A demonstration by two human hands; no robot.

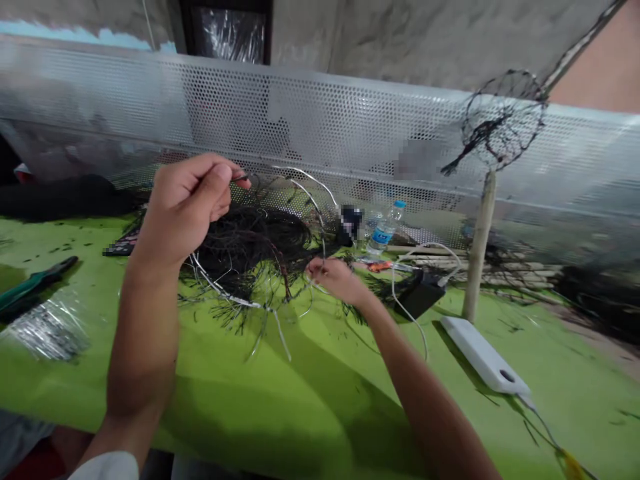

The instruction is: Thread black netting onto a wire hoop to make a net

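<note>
My left hand (187, 200) is raised above the green table (300, 400), its fingers pinched on the end of a thin silver wire (305, 183). That wire arcs over a tangle of black wires (250, 247) lying on the table. My right hand (335, 277) is lower and to the right, with its fingers closed on the same silver wire where it comes down beside the tangle. Loose silver wire ends (270, 327) stick out from under the tangle toward me.
Green-handled pliers (35, 283) and a bundle of shiny wires (43, 330) lie at the left. A white power bank (483, 353), a black device (420, 293), a water bottle (385, 230) and a wooden post with a wire ring (477, 247) stand right. A perforated metal panel (320, 120) walls the back.
</note>
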